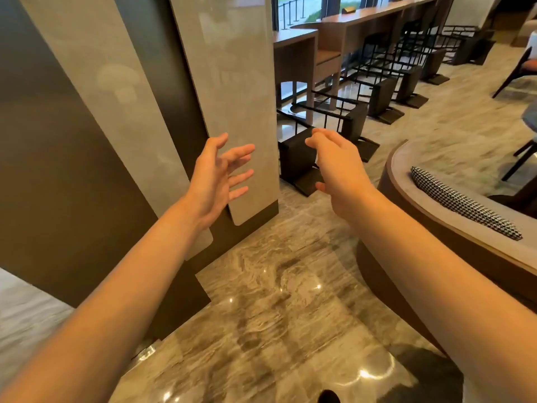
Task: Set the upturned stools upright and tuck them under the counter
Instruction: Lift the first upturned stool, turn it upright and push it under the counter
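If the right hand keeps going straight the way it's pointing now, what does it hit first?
Most likely the nearest tipped-over stool, lying on the floor by the pillar. The right hand is open and overlaps its dark seat in the head view, with nothing visible between them. Depth is unclear, so the gap can't be judged.

Setting: commercial lounge or café interior, likely a hotel lobby or showroom. Evidence: polished marble-patterned floor [290, 301] with glossy light reflections, lower centre of frame; tall stone-look wall panels [226, 91] alternating with dark strips, left and centre; long wooden counter [377, 16] running along a window, upper right; row of dark bar stools [386, 94] with black metal frames lying tipped on the floor beside that counter; curved upholstered banquette [421, 181] with a houndstooth cushion [465, 205], right edge; a dining chair [520, 65] at far right.
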### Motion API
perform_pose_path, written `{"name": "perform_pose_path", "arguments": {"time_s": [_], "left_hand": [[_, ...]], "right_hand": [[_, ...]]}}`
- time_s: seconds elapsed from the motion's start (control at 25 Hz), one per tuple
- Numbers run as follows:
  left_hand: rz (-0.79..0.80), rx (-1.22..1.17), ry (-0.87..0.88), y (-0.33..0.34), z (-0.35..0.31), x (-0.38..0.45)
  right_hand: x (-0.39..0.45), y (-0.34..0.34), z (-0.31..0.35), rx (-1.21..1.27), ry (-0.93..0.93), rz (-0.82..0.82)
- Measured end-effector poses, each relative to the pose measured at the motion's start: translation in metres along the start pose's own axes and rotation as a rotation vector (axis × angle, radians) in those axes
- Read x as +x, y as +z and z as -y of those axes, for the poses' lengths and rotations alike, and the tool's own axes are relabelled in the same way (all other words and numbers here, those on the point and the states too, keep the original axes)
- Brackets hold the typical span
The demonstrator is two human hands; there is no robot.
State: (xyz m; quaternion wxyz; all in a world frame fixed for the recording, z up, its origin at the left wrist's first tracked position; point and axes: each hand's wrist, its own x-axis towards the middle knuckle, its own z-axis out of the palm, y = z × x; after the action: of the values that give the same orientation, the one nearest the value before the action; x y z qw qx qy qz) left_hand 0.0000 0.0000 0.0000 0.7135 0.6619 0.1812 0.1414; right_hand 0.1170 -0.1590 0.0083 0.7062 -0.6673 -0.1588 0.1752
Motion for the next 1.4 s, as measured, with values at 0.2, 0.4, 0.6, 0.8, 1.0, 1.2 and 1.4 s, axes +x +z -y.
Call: {"name": "perform_pose_path", "arguments": {"time_s": [0.2,0.4,0.6,0.8,1.0,1.2,1.4], "left_hand": [[-0.034,0.042,0.017,0.047,-0.011,0.074],[-0.072,0.048,0.049,0.072,-0.013,0.135],[-0.09,0.063,0.069,0.077,-0.013,0.193],[-0.179,0.084,0.252,0.085,0.0,0.278],[-0.098,0.083,0.181,0.068,0.0,0.38],[-0.076,0.045,0.116,0.035,-0.017,0.493],[-0.093,-0.025,0.078,0.034,-0.024,0.584]], "right_hand": [[0.075,-0.04,0.012,-0.075,0.041,0.115],[0.136,-0.066,0.013,-0.05,0.028,0.145],[0.189,-0.079,0.008,-0.053,0.004,0.145],[0.265,-0.073,-0.012,-0.07,0.011,0.13],[0.371,-0.056,-0.009,-0.081,0.021,0.081],[0.479,-0.025,0.001,-0.104,0.035,0.112],[0.557,-0.021,0.006,-0.056,0.091,0.079]]}}
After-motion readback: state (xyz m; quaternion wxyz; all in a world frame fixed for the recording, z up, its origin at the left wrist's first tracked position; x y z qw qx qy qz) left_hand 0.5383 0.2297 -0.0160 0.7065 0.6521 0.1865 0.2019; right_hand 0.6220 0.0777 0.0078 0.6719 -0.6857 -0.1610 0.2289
